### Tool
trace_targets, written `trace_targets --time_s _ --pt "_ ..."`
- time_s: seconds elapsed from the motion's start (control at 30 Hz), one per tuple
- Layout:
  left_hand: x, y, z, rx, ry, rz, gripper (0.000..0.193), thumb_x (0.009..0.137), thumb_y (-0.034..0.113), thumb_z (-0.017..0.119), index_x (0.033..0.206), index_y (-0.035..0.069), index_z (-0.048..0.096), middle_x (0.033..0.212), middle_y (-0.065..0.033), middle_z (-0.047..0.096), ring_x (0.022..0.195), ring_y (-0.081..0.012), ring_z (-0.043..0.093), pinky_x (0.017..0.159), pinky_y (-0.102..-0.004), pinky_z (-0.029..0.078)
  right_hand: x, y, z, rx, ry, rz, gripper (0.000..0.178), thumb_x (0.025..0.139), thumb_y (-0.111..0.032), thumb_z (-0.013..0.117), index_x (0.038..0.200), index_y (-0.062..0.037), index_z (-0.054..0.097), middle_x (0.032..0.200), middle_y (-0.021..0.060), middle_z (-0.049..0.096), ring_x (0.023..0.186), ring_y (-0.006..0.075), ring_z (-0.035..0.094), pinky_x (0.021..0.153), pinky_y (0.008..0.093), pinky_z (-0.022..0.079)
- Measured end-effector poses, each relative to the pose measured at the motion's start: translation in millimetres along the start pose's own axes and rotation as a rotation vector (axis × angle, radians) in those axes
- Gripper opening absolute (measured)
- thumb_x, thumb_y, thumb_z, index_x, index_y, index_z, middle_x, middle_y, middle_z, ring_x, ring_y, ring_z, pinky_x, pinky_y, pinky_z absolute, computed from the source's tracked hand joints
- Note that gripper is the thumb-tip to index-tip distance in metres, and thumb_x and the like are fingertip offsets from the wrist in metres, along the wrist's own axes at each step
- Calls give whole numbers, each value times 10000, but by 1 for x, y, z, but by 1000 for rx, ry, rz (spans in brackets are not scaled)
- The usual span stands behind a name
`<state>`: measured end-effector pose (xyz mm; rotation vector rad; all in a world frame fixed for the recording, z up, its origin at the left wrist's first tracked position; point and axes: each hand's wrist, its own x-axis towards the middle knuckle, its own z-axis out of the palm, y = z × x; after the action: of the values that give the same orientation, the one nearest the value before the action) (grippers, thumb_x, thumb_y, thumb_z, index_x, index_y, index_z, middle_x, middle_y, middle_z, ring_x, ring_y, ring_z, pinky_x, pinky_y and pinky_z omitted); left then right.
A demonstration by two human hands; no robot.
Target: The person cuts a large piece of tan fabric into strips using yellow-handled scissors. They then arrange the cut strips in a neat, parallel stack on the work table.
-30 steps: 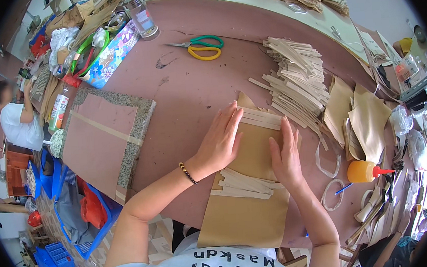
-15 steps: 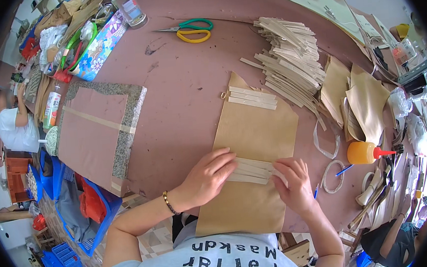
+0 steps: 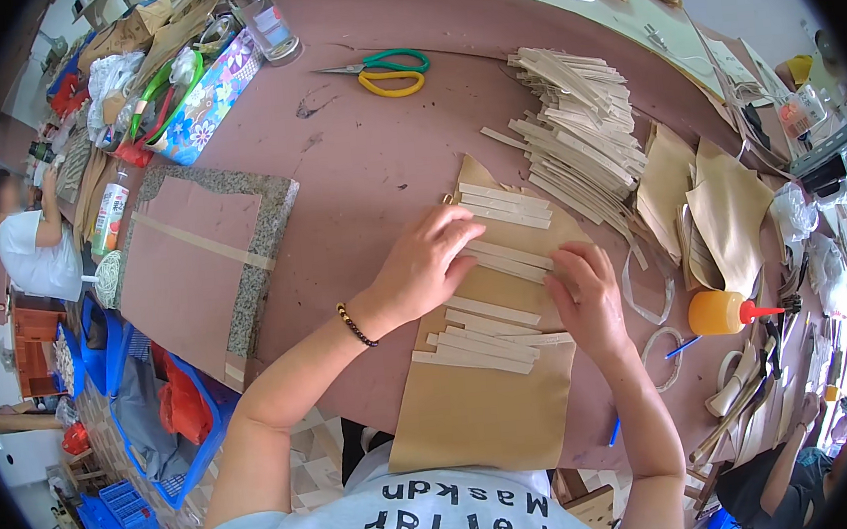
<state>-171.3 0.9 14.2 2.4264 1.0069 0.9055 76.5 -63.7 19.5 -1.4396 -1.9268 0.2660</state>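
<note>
A tan sheet of leather-like material (image 3: 480, 409) lies lengthwise in front of me, its near end at my shirt. Across its far end rests a group of pale narrow strips (image 3: 505, 205). Just nearer, a few pale strips (image 3: 508, 262) stretch between my hands. My left hand (image 3: 432, 267) has its bent fingers closed on their left ends; my right hand (image 3: 588, 296) pinches at their right ends, partly hiding them. Closer to me, several more strips (image 3: 485, 347) lie loosely across the sheet, some overlapping at a slant.
A large pile of strips (image 3: 582, 123) and tan pieces (image 3: 728, 211) lie at the right. Scissors (image 3: 384, 74) are at the back. A stone slab (image 3: 275, 211) is at left, an orange glue bottle (image 3: 716, 313) at right. Two other people sit at the sides.
Both hands have moved away from me along the sheet, to strips near its far end. The strips nearer me are now uncovered and lie more spread out and uneven.
</note>
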Motion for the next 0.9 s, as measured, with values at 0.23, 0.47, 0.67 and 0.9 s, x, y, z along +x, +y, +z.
trace_targets --time_s 0.23,0.47,0.67,0.9 --pt "-14 -4 5 31 -50 70 137 773 26 747 880 38 662 1032 -60 584 969 -256 582 855 -390 482 1 3 6 -33 -103 -76 155 790 -47 730 940 -59 697 926 65 606 878 264 571 772 380 463" --pt "-5 -6 5 71 -34 16 107 799 38 729 889 41 671 999 -55 578 905 -255 573 827 -390 484 15 7 15 -75 -105 -49 131 805 -74 721 933 -66 696 867 72 574 847 270 562 783 388 457" --pt "7 -10 8 24 -21 23 94 806 45 729 870 34 660 934 -61 552 854 -258 569 788 -388 490 27 15 19 -66 -118 32 156 793 -61 719 946 -61 687 875 80 565 860 276 560 802 394 456" --pt "8 -11 6 8 -66 15 109 800 56 740 838 28 642 869 -60 537 839 -249 573 772 -391 489 32 10 18 -119 -48 -79 137 784 -49 720 913 -64 675 878 74 565 851 275 556 794 395 450"
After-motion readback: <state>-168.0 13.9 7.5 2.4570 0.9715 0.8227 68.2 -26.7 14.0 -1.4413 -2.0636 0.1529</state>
